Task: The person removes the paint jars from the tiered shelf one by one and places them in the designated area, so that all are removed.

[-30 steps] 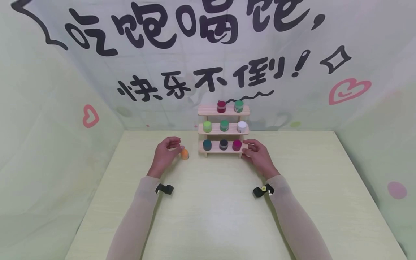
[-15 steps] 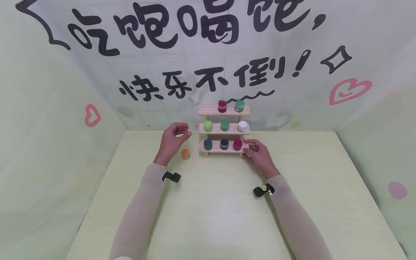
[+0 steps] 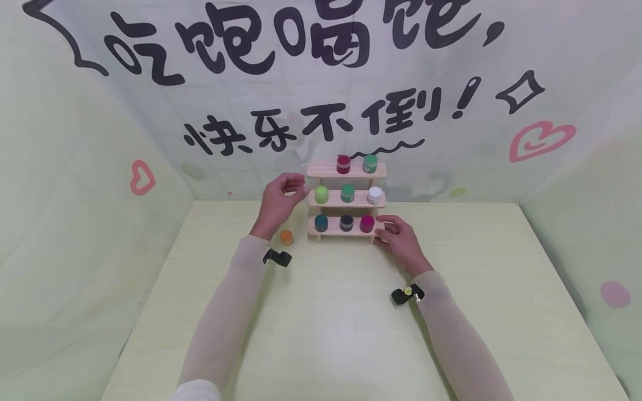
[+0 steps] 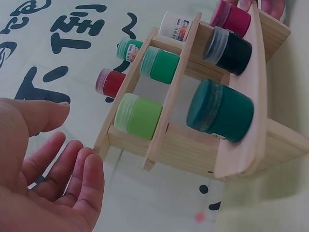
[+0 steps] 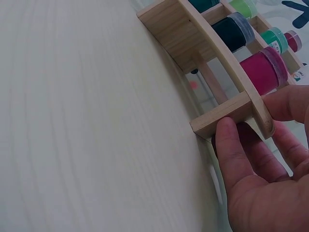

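A small three-tier wooden shelf (image 3: 321,169) stands at the back of the table, bearing small paint jars. On top are a red jar (image 3: 343,164) and a green jar (image 3: 370,164). The middle tier holds a lime jar (image 3: 321,195), a green one and a white jar (image 3: 374,195). Along the bottom sit a teal jar (image 4: 224,111), a dark jar (image 5: 231,33) and a magenta jar (image 5: 263,71). My left hand (image 3: 282,201) is beside the top tier's left end, fingers relaxed and holding nothing; contact is unclear. My right hand (image 3: 401,239) grips the bottom tier's right end.
An orange jar (image 3: 286,238) stands on the table (image 3: 341,312) left of the shelf, near my left wrist. Behind the shelf hangs a white cloth (image 3: 241,184) with large black lettering. Cloth also borders both sides.
My left hand has left the orange jar and moved up and right to the shelf's upper left. The orange jar stays in place. My right hand keeps its grip on the shelf.
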A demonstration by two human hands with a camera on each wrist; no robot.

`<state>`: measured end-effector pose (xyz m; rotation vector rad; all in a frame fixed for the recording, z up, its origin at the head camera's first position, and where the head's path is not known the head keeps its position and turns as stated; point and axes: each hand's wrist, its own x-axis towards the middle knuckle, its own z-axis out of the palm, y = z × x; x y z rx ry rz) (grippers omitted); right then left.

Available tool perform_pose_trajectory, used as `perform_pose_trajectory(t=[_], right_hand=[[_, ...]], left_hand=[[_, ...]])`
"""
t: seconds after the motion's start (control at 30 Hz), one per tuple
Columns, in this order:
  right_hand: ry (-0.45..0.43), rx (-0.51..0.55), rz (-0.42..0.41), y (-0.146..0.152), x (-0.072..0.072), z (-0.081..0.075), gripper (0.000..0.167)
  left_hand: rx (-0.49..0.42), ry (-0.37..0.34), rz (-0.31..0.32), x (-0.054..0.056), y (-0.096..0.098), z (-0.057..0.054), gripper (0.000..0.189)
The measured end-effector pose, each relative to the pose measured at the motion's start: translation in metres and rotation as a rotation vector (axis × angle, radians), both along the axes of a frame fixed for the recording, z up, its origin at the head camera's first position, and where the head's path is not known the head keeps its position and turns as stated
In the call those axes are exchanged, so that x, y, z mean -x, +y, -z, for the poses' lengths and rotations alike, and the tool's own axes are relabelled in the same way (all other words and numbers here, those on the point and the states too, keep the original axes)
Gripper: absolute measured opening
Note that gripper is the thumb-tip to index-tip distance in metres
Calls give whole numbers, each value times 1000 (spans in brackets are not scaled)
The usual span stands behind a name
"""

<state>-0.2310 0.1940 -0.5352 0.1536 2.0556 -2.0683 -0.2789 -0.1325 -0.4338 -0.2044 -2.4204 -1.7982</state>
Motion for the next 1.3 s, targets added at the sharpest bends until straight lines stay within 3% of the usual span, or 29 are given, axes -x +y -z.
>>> perform_pose_trajectory(t=[0.37,0.8,1.3], right_hand=[[-2,5,10,-1,0,0,44],[-9,3,11,-1,-1,0,43],[-17,-24,28,-3,-3,-1,40]], left_hand=[[4,0,21,21,18,-20,37],[-10,-76,21,42,51,-22,37],[63,-92,-11,47,75,-27,43]])
